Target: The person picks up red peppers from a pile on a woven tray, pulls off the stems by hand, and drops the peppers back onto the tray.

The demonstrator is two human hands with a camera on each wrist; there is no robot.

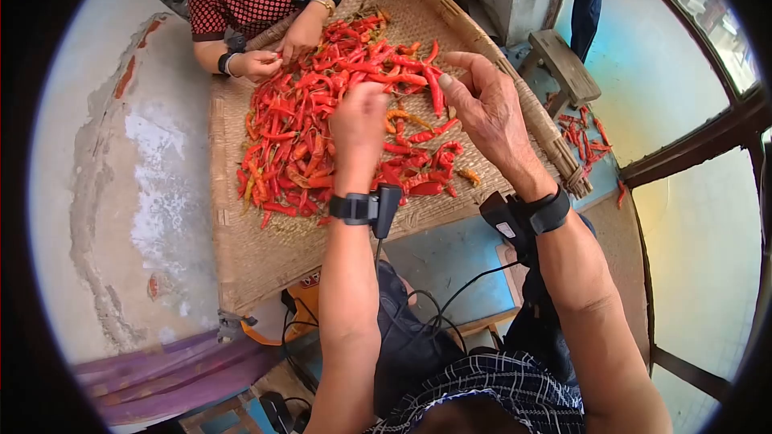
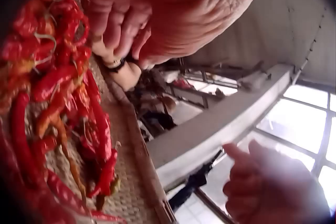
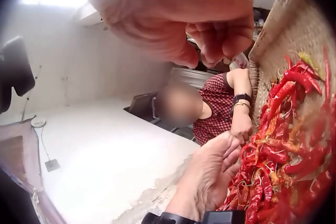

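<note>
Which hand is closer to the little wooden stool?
Right. The right hand is over the tray side by the stool; the left hand is farther off, over the chilli pile.

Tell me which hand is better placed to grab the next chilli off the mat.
Left, probably. The left hand rests on the chilli pile, fingertips among the pods. The right hand hovers over the right side of the woven mat, loosely curled, gripping nothing visible.

Heaped on the woven tray [image 1: 241, 249]: chillies [image 1: 314, 120]. Over the heap's near side, left hand [image 1: 359, 124]; just right of it, right hand [image 1: 486, 112]. At the tray's far edge, 2 hands of another person [image 1: 256, 64]. Right of the tray, a stool [image 1: 563, 64]; before it, on the floor [image 1: 643, 88], loose chillies [image 1: 581, 133].
</note>
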